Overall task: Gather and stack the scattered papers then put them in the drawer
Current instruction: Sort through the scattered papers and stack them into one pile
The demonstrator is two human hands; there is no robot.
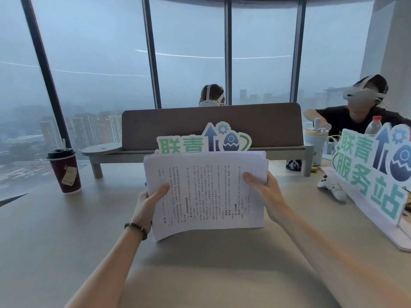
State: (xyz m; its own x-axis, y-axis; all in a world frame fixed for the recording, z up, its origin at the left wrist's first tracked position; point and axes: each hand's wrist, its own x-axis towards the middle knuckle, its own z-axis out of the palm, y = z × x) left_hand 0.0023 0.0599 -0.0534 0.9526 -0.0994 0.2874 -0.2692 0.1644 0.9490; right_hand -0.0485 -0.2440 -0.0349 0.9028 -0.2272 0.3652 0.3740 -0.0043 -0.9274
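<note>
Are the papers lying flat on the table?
No, both the left hand and right hand hold the papers up above the table.

Single head-worn view, wide-angle

It looks forward and slightly down across the table [66, 230] toward the windows [100, 52], close above the wearer's outstretched arms.
</note>
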